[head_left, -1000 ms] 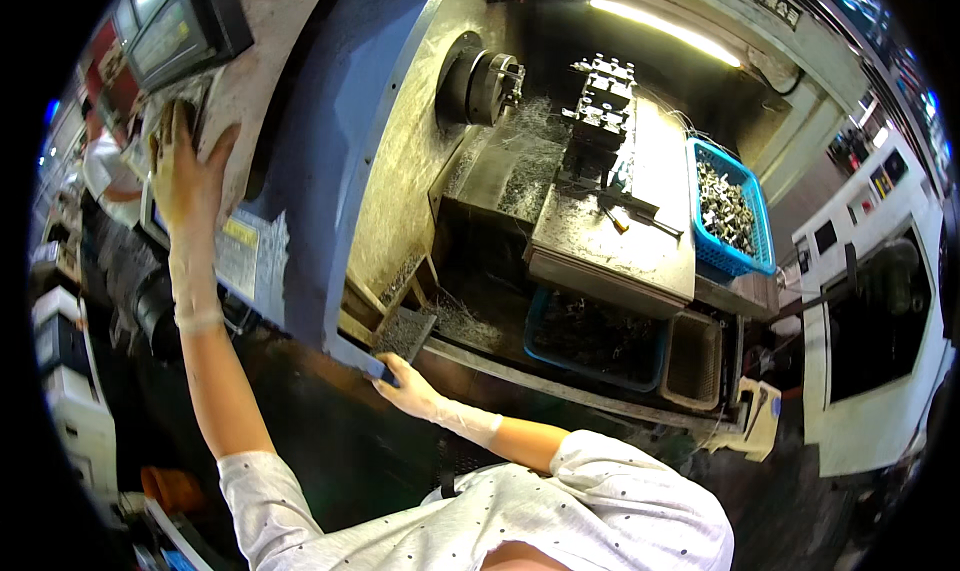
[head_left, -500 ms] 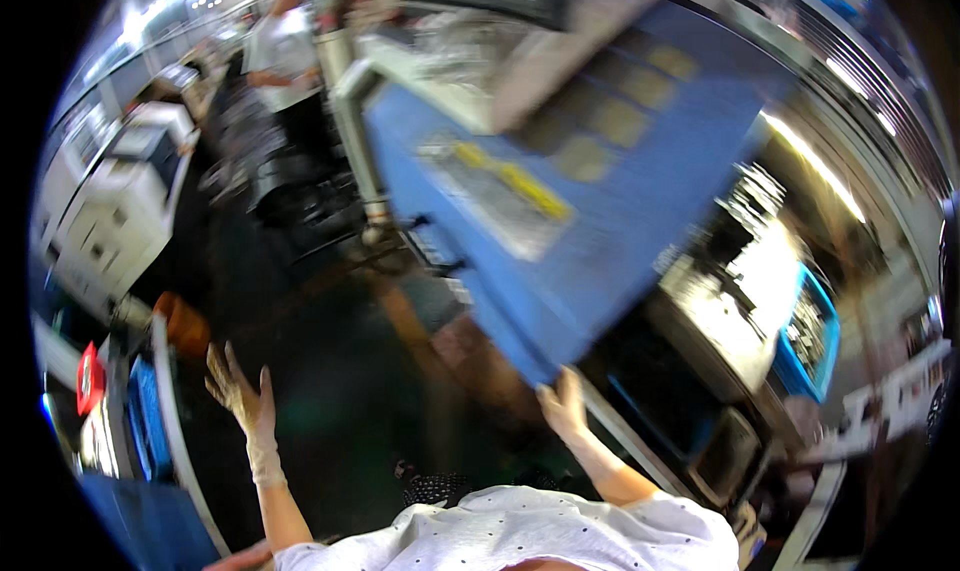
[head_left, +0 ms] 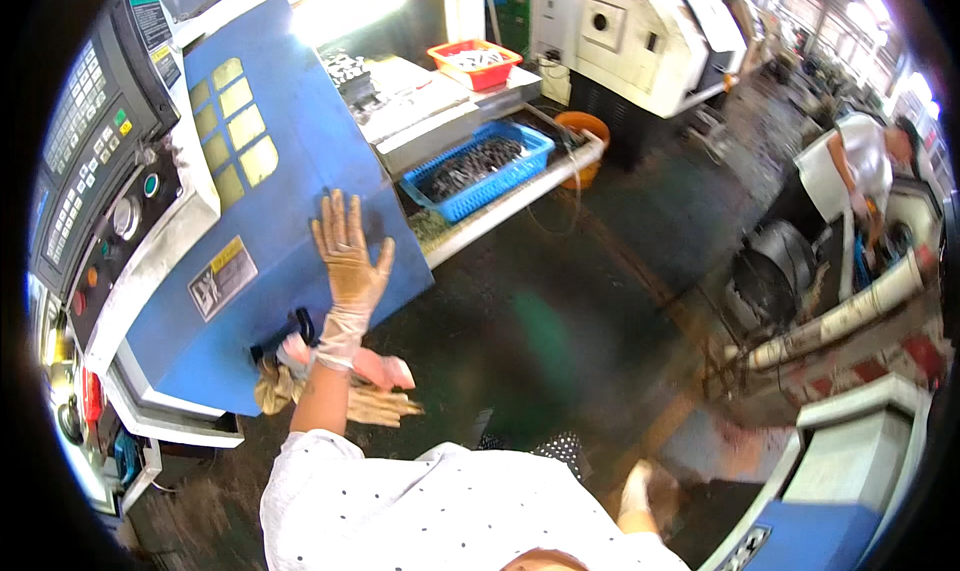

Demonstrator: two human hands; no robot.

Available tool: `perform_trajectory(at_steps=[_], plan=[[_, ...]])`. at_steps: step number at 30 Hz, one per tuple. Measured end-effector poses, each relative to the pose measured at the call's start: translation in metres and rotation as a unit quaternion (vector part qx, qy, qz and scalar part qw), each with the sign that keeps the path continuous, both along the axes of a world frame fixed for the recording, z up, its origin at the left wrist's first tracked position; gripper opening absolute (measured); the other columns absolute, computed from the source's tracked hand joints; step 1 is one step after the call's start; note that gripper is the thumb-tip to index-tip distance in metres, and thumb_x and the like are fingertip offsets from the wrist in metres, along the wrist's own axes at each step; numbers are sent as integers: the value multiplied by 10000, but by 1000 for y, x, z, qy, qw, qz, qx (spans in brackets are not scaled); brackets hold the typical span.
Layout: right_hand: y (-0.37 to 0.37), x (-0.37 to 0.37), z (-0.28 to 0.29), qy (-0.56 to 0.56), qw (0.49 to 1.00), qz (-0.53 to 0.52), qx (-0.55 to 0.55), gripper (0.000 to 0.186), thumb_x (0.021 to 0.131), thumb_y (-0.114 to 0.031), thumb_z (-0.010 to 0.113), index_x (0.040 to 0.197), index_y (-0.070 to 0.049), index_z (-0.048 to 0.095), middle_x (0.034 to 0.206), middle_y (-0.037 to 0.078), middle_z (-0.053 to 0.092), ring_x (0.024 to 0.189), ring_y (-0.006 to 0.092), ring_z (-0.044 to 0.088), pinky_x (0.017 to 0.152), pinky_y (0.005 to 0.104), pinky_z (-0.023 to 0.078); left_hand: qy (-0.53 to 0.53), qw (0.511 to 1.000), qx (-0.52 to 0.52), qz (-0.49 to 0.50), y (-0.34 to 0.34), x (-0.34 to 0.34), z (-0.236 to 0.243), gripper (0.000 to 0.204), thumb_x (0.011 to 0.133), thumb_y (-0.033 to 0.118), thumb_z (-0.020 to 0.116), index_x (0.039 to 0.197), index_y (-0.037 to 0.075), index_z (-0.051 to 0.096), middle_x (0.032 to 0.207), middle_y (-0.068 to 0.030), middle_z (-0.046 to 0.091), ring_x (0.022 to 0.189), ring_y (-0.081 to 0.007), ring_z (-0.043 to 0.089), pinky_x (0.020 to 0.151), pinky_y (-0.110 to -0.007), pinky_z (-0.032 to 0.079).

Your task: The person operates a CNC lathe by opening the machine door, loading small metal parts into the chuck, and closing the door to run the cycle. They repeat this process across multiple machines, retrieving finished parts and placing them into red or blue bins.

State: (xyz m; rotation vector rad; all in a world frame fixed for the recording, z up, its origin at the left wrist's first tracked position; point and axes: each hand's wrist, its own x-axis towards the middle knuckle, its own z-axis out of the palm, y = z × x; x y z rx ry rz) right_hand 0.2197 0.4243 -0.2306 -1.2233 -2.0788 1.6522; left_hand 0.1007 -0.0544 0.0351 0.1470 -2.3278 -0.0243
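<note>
My left hand [head_left: 352,266], in a thin stained glove, is spread flat at the blue machine door [head_left: 300,161], fingers pointing up. Whether the palm presses on it is hard to tell. Below the wrist is a black door handle [head_left: 303,326], with a pink cloth [head_left: 385,369] and a limp work glove [head_left: 380,406] hanging about it, partly behind my forearm. My right hand [head_left: 637,486] hangs low by my side, away from the machines; its fingers are blurred.
Beside the door sits a blue basket [head_left: 475,176] of dark metal parts, with a red basket [head_left: 475,64] behind it. A control panel [head_left: 100,161] stands at left. An orange bucket [head_left: 582,146] is on the floor. Another person [head_left: 850,166] works at far right.
The view has swung left, from one blue machine to another. My right hand has left the first machine's door edge and dropped to my side. My left hand has come up to this door.
</note>
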Motion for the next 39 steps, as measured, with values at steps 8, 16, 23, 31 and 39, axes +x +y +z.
perform_trajectory(at_steps=[8, 16, 23, 31, 39], plan=[[-155, -308, 100, 167, 878, 440, -94, 157, 735, -79, 424, 855, -11, 499, 822, 59, 518, 747, 103, 473, 667, 219, 380, 36, 984, 5, 172, 29, -65, -11, 524, 657, 226, 508, 1107, 51, 305, 1141, -125, 313, 1055, -263, 282, 850, -405, 191], [-377, -419, 167, 132, 490, 808, -300, 170, 737, -79, 437, 891, -11, 464, 855, 41, 488, 778, 103, 454, 702, 221, 360, 119, 906, -130, 385, 37, -70, -40, 294, 652, 70, 496, 936, 59, 420, 950, -93, 437, 896, -246, 419, 804, -411, 253], [-619, -414, 210, 525, 393, 746, -113, 213, 688, -43, 463, 900, -32, 467, 873, 98, 471, 772, 187, 461, 672, 277, 368, 114, 884, -116, 438, 54, -72, -46, 364, 665, -12, 414, 1019, 12, 334, 1035, -147, 365, 972, -320, 337, 838, -450, 228], [-800, -443, 243, 423, 539, 728, -34, 342, 615, -167, 489, 920, -19, 439, 861, 174, 460, 800, 306, 449, 722, 337, 367, 95, 859, -79, 496, 66, -72, -58, 323, 606, 80, 441, 910, 116, 339, 881, -65, 353, 918, -246, 344, 854, -451, 179], [-807, -437, 251, 530, 513, 659, 145, 246, 546, -144, 533, 769, -59, 474, 745, 94, 486, 742, 237, 464, 662, 330, 342, 52, 849, -98, 517, 77, -68, -58, 327, 627, 59, 396, 927, 62, 268, 944, -108, 282, 950, -291, 307, 864, -485, 171]])
